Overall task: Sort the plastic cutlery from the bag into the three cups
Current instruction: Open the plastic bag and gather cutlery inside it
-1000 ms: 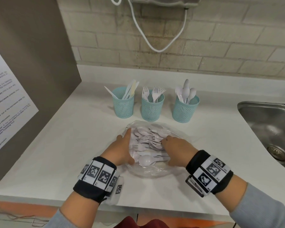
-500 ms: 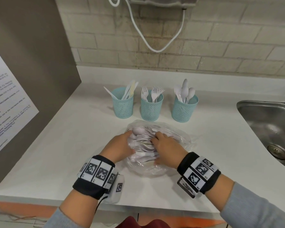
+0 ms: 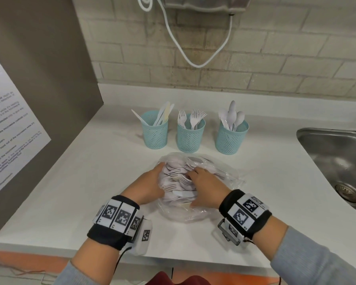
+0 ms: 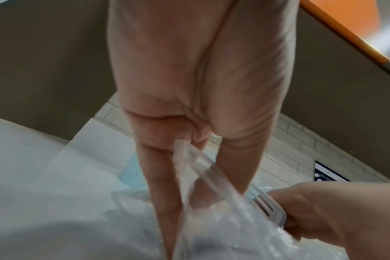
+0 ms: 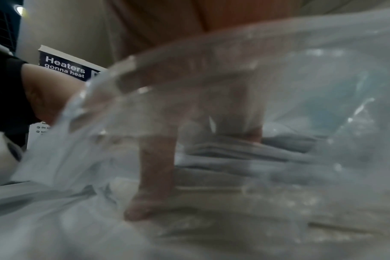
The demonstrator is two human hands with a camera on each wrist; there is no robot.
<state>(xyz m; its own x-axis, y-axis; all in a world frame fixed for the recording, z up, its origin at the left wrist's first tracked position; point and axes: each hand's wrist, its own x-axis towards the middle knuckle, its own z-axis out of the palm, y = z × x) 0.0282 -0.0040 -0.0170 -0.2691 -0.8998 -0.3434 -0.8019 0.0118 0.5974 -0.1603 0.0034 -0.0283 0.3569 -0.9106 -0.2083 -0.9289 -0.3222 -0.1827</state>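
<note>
A clear plastic bag (image 3: 220,182) full of white cutlery lies on the counter in front of three teal mesh cups. The left cup (image 3: 155,134) holds knives, the middle cup (image 3: 190,138) forks, the right cup (image 3: 231,140) spoons. My left hand (image 3: 158,173) grips the bag's left rim; in the left wrist view the rim (image 4: 196,163) runs between thumb and fingers (image 4: 160,184). My right hand (image 3: 193,177) is inside the bag's mouth on the pile. There it pinches a white fork (image 4: 268,206), tines sticking out. The right wrist view looks through blurred bag film at my thumb (image 5: 154,184).
The white counter (image 3: 90,182) runs left to a grey panel (image 3: 39,99) carrying a notice. A steel sink (image 3: 337,161) is set in at the right. Behind the cups is a brick wall with a white cable (image 3: 193,62) hanging down. The counter's front edge is just under my wrists.
My right hand has slid left and deeper into the bag, onto the forks. The bag has bunched up around both hands. The left hand has stayed at the left rim.
</note>
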